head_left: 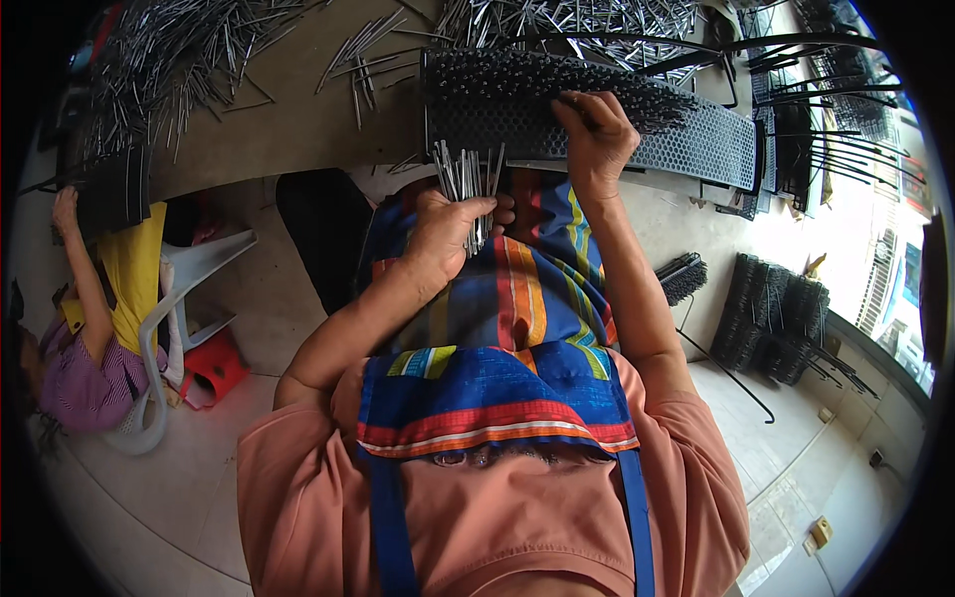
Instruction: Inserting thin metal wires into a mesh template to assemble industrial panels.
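My left hand [445, 231] is closed around a bundle of thin metal rods [460, 177], held upright over my lap, their tops fanned apart. My right hand [603, 139] is at a long black perforated panel [637, 151], fingers pinched together at its surface. Whatever is between those fingertips is too small to make out. Rods [537, 85] stand densely in the holes along the panel's far side and left part. Bare holes show along its near edge and toward the right end.
Loose rods [179, 70] lie heaped on the brown table [298, 119], with another heap [587, 20] behind the panel. Black racks with long prongs [826, 139] stand at the right. Dark bristly bundles [766, 313] rest on the floor. A co-worker [95, 358] sits at left.
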A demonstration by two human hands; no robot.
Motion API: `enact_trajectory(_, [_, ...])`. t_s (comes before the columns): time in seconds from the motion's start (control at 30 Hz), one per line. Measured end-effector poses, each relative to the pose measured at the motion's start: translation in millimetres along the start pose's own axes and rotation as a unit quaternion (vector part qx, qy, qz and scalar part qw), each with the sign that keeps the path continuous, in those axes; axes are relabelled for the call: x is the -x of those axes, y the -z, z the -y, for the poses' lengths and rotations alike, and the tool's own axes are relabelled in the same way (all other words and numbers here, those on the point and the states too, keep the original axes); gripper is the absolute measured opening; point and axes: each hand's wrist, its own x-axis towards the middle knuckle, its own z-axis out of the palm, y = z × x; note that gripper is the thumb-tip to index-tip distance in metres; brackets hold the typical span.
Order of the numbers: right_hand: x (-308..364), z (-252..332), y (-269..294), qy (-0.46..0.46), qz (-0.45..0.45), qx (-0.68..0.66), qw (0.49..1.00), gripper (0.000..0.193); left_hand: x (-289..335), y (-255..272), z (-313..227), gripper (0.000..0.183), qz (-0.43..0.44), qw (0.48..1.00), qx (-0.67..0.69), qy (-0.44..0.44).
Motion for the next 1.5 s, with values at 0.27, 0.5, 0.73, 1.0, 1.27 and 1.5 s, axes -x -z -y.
enact_trajectory(0.27, [-10,10,3,0.027,0.036,0.128,0.991,0.011,-6,3,-2,0.02,0.009,1.0,0.009,0.017])
enact_trajectory(0.5, [-8,9,8,0.057,0.029,0.133,0.989,0.01,-2,-1,-9,0.02,0.049,0.998,0.029,0.008])
enact_trajectory(0.73, [17,28,6,-0.324,0.359,-0.175,0.857,0.007,2,-3,-16,0.02,0.102,0.995,0.015,0.001])
enact_trajectory(1.0, [11,50,-24,-0.189,0.086,-0.289,0.934,0.004,17,33,2,0.02,0.003,1.0,0.013,0.016])
enact_trajectory(1.27, [13,37,-75,-0.055,0.039,-0.227,0.972,0.01,34,42,10,0.014,0.017,0.999,-0.015,-0.033])
enact_trajectory(1.5, [13,50,-79,0.076,0.088,-0.063,0.991,0.014,24,41,0,0.023,-0.022,0.998,0.03,-0.06])
